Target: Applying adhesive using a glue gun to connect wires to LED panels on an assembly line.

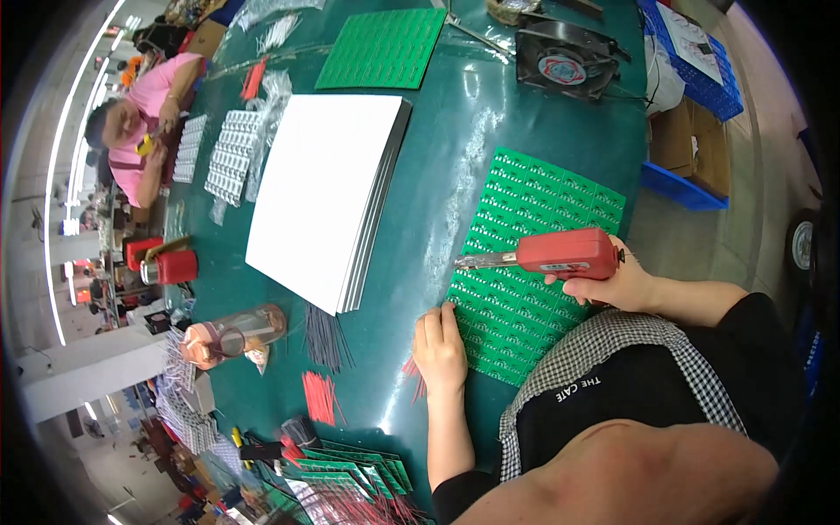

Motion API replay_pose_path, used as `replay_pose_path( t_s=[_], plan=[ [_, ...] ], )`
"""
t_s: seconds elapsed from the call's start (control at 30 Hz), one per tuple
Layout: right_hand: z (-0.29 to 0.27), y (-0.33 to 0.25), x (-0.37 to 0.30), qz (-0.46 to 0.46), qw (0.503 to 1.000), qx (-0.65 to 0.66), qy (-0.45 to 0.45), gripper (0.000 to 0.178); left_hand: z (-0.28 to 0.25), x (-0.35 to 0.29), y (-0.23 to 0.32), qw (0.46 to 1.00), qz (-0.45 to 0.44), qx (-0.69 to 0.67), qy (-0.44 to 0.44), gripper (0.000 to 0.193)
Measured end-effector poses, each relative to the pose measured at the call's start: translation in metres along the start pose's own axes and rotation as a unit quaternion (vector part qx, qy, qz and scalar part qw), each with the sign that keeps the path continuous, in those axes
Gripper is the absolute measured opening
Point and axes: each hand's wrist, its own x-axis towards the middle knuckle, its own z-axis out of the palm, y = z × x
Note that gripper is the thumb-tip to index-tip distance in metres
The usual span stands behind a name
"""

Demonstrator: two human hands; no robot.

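On the green table [477,92], the near-left panels [350,468] looked wired, while my right hand [628,282] clasped a red soldering gun [564,255] over the right panel [512,328], seemingly unwired, my left hand's [440,350] hold unclear.

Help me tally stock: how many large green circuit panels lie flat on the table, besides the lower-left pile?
2: one panel under the red gun-shaped tool, another panel beyond the white stack. More may be hidden beneath.

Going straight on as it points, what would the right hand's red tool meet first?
Probably the stack of white panels across the tabletop; the red tool in the right hand might meet the green board beneath sooner; depth is unclear.
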Motion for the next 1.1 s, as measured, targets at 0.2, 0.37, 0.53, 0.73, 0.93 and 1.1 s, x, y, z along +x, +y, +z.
replay_pose_path(
  t_s=[0.2,0.37,0.53,0.73,0.93,1.1],
  plan=[
    [-0.009,-0.003,-0.026,-0.026,0.999,0.021,0.038,0.036,0.001,0.007,0.002,0.995,0.030,-0.020,0.091,0.018],
    [-0.033,0.024,-0.043,-0.183,0.976,-0.059,0.100,0.039,0.000,0.006,0.027,0.994,-0.017,-0.026,0.103,0.014],
    [-0.032,0.035,-0.035,-0.292,0.950,0.009,0.111,0.042,0.009,0.000,0.005,0.975,-0.080,-0.143,0.149,0.011],
    [-0.038,0.060,-0.063,-0.366,0.916,-0.003,0.166,0.049,-0.011,0.018,0.073,0.985,-0.012,-0.164,0.052,0.008],
    [-0.038,0.058,-0.062,-0.376,0.919,-0.076,0.086,0.070,-0.020,0.015,0.115,0.963,-0.047,-0.267,0.007,0.011],
    [-0.028,0.051,-0.031,-0.336,0.941,-0.029,-0.015,0.074,-0.014,0.024,0.109,0.894,-0.148,-0.418,-0.068,0.013]
  ],
)
